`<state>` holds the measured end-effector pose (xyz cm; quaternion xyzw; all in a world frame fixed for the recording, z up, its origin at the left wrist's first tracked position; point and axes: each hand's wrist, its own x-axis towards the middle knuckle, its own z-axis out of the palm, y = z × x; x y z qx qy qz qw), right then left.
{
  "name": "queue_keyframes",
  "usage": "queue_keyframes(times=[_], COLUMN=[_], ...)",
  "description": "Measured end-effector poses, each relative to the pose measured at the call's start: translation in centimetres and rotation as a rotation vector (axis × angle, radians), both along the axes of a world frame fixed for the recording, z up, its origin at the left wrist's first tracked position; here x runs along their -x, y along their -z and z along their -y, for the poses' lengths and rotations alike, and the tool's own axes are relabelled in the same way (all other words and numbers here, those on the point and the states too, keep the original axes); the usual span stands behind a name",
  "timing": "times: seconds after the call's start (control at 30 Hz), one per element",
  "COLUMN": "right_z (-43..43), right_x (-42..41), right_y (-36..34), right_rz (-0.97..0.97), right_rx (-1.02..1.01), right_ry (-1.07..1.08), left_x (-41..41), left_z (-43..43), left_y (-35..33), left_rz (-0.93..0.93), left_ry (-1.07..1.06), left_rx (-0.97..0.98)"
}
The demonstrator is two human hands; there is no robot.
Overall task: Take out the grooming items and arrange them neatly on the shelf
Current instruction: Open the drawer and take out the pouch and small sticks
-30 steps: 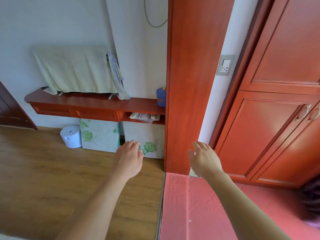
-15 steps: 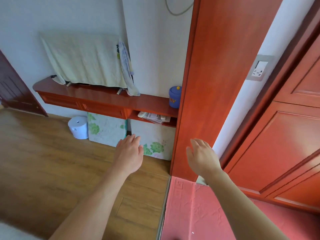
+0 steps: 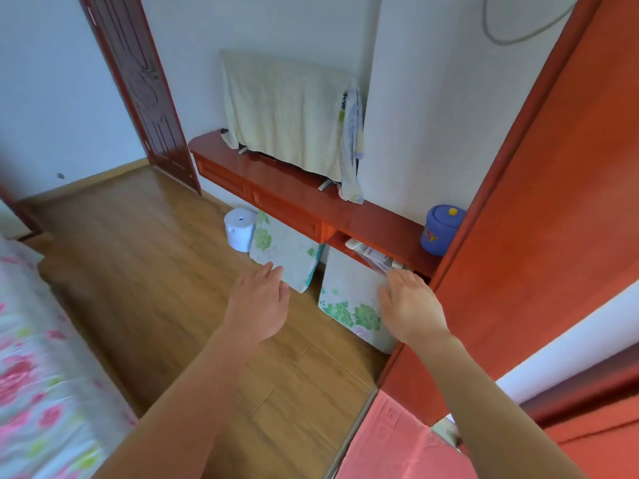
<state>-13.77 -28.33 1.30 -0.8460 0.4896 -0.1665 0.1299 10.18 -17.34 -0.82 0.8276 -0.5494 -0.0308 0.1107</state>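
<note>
With both the left hand [image 3: 257, 304] and right hand [image 3: 411, 305] empty, fingers loosely extended, reach steadily toward the red shelf [image 3: 373, 216] cubby.

Home bedroom: floral bedspread [image 3: 38, 368], covered TV [image 3: 287, 108] on red wall shelf [image 3: 377, 216], wood floor [image 3: 145, 257], door [image 3: 138, 77].

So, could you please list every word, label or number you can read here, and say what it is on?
"Y": the only legible one of the yellow letters on the blue jar; the rest are blurred.
Papers: print too blurred to read.
Cloth: dark marks near its top, too small to read.
No other text shows.
</note>
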Motion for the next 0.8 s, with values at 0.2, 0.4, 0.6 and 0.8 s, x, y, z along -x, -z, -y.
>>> queue_keyframes(times=[0.2, 0.4, 0.6, 0.8], right_z=[3.4, 5.5, 7.8, 8.5], right_x=[-7.4, -15.3, -23.8, -31.2], right_y=[0.8, 1.2, 0.9, 1.4], right_rz=[-0.083, -0.088, -0.082, -0.077], right_rx=[0.060, 0.018, 0.035, 0.003], right_ry=[-0.102, -0.285, -0.531, -0.760], left_x=[-6.1, -11.0, -14.6, -16.2], left_z=[0.3, -0.8, -2.5, -4.3], left_y=[0.4, 0.3, 0.0, -0.7], left_rz=[-0.004, -0.036, -0.044, -0.055], left_ry=[-0.124, -0.302, -0.487, -0.759], left_rx=[0.015, -0.013, 0.009, 0.041])
